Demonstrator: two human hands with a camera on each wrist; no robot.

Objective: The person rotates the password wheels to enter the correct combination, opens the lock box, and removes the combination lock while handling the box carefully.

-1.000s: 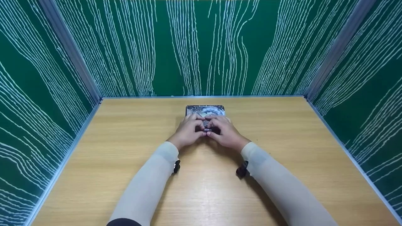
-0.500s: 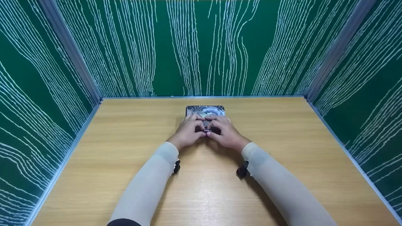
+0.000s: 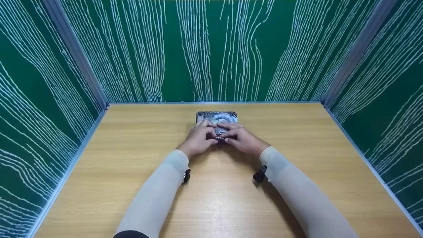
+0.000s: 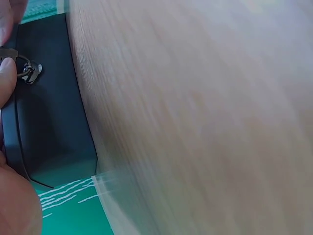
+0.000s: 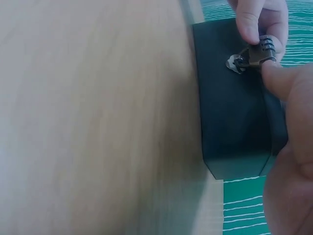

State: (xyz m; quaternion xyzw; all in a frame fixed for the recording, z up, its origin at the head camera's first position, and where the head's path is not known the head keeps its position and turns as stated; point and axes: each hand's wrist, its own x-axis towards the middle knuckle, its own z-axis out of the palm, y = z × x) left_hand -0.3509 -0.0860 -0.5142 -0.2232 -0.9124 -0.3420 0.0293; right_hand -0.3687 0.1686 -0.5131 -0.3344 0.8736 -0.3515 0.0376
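A dark box with a picture printed on its lid lies near the back of the table. At its front hangs a small combination padlock, its shackle through a metal hasp. My left hand pinches the padlock between thumb and finger. From the other side my right hand holds the padlock's end, thumb in front and index finger behind. Some of both hands' fingers lie over the lid. In the left wrist view the box's plain black front shows, while the padlock is mostly cut off by the frame edge.
The wooden table is bordered by green panels with white wavy lines at the back and both sides. Grey posts stand in the back corners. A dark wrist camera sits on the right sleeve.
My right hand has shifted slightly right, its thumb now apart from the left thumb and its index finger straighter. The left hand stays at the padlock, and the box keeps its place.
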